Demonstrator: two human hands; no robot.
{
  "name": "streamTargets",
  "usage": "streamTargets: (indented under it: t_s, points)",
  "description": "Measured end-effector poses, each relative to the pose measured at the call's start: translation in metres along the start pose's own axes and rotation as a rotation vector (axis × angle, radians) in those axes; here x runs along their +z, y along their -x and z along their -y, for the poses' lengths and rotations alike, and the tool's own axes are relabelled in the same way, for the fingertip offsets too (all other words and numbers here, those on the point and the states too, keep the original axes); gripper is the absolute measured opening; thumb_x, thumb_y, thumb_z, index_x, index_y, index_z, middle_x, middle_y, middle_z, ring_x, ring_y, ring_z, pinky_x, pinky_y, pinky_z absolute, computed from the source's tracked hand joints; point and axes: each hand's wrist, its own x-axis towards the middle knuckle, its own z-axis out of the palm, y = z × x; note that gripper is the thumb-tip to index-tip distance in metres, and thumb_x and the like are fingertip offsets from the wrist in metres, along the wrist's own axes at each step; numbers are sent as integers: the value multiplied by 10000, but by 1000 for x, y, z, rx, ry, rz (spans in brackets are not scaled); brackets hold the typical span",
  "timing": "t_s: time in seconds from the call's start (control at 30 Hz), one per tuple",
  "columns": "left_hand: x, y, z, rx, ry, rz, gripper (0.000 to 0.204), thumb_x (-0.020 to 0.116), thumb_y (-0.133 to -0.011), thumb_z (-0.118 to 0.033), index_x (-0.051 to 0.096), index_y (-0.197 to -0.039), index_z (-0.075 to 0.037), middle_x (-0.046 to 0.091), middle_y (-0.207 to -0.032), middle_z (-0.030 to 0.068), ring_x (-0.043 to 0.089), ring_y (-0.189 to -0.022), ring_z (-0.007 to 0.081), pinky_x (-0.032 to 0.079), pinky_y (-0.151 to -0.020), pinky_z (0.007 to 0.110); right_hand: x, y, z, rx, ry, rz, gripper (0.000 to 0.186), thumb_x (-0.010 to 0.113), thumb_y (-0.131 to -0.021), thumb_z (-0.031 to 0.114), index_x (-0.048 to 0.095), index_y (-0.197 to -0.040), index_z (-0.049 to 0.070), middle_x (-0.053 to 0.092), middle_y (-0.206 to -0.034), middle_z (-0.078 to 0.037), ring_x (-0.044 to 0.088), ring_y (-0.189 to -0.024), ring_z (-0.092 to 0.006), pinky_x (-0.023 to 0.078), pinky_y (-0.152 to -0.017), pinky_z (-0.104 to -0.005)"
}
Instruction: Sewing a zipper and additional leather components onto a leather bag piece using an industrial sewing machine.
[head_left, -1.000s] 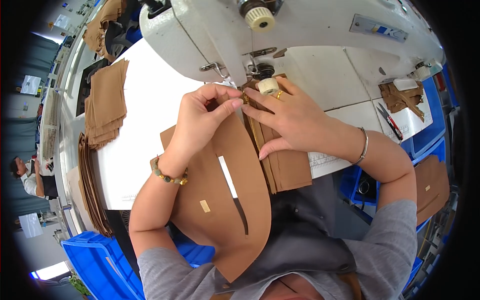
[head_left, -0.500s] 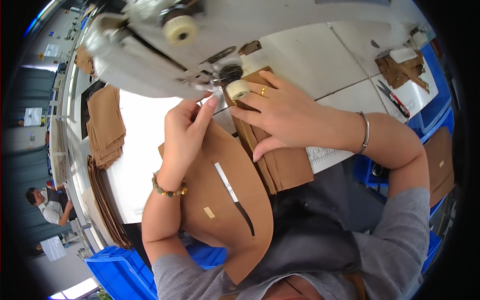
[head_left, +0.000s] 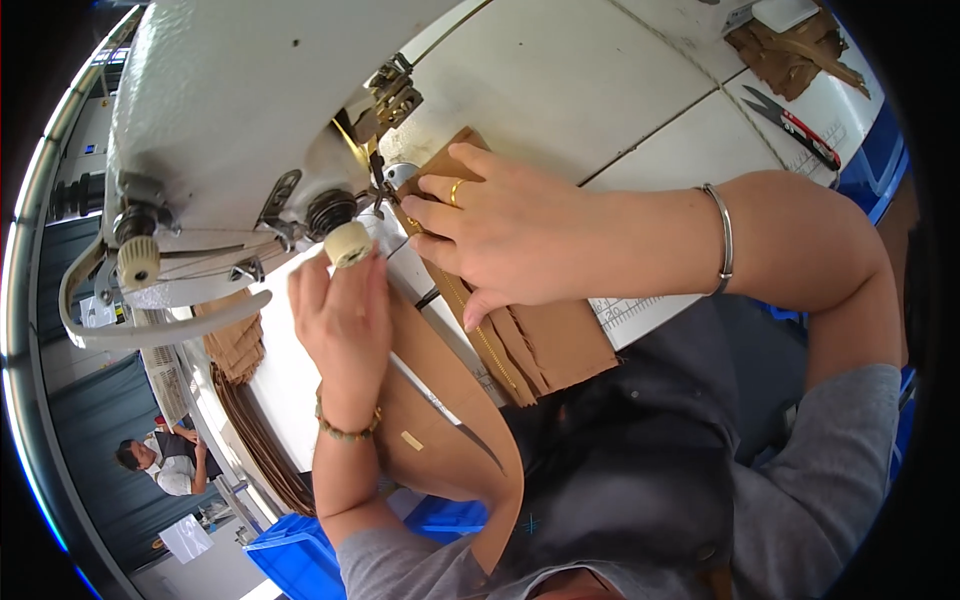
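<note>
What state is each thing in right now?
Zippered brown piece: lying nearly flat
Slotted brown panel: curved, slot open
Right hand: spread on the zippered brown piece
Left hand: grip hidden
Red-handled snips: lying, blades apart
Brown panel stack: piled unevenly
Sewing machine: cannot tell whether running

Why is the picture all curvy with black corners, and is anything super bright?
In the head view, the round fisheye picture bows the bright strip at the left edge and leaves the corners black; in the same head view, the white tabletop glares beside the left hand, while the right hand looks clear.
</note>
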Motion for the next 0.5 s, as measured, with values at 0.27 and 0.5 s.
streamTargets:
  t_s: [0.27,0.5]
  points:
    - [5,4,-25,104,261,189,577,799,-891,-139,602,-1398,53,688,-1340,191,658,-1159,360,510,-1005,439,0,0,-2,-2,-13,-8,711,818,-742,563,757,-1173,0,672,-1364,-172,577,-1308,-307,383,-1157,-475]
    - [1,9,-26,39,272,241,788,827,-844,-418,587,-1420,64,685,-1339,198,643,-1178,379,507,-1018,456,-2,-5,-14,19,-154,-18,569,811,-790,499,761,-1135,49,708,-1260,-129,631,-1206,-280,432,-1105,-443]
